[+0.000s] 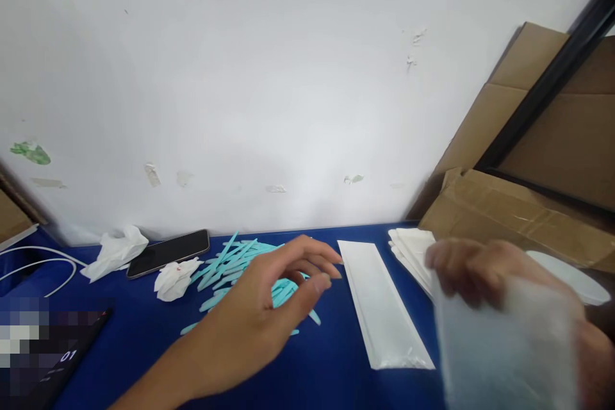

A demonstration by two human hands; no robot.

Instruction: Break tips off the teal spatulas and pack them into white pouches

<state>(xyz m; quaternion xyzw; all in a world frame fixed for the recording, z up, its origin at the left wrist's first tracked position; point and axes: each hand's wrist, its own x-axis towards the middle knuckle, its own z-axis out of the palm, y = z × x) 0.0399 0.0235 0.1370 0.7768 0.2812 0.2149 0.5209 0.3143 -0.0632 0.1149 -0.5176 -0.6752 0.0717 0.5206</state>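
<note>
My left hand [254, 314] hovers over a pile of turquoise flat sticks [230, 269], with its fingers curved and the thumb apart from them. Nothing shows between its fingertips. To its right, a long white packet [387, 307] in a clear plastic sleeve lies flat on the blue table [331, 384]. At the right, my right hand [500, 275] is closed on the upper edge of a translucent plastic bag [509, 352]. Motion blurs that hand and the bag, so the bag's contents cannot be made out. Behind it, a stack of white folded pieces [413, 250] is partly covered.
A phone [168, 253] lies near the wall between two crumpled tissues [118, 250]. White cables [52, 256] and a dark screen [72, 352] occupy the left side. Cardboard [528, 211] and a white round object [569, 275] stand at the right. A white wall [288, 77] borders the table.
</note>
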